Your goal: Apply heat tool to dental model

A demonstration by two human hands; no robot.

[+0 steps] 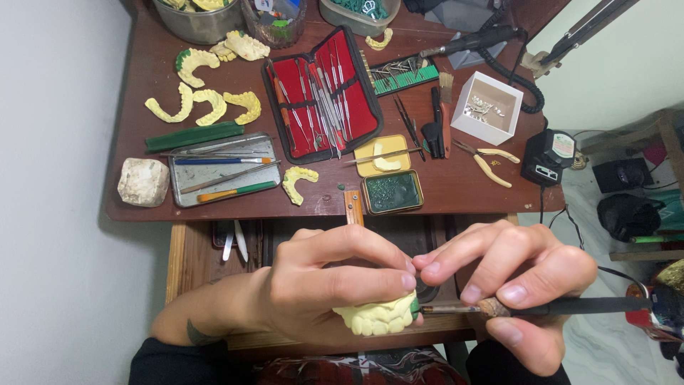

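Head view: near the bottom, the left hand (320, 289) wraps its fingers around a pale yellow dental cast (377, 317). The right hand (520, 289) pinches a dark-handled carving tool (527, 308), its tip touching the cast's right end. Farther off, the brown tabletop (456, 185) bears an open red instrument case (324, 93) and a white box (488, 107).

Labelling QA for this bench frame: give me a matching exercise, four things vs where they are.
Things:
1. yellow tooth model
2. red-lined instrument case
3. white box
4. metal tray

Places:
A. desk right, beside the pliers
B. in the left hand
C. desk left, holding pencils
D. desk centre, lying open

Pairs: 1-B, 2-D, 3-A, 4-C
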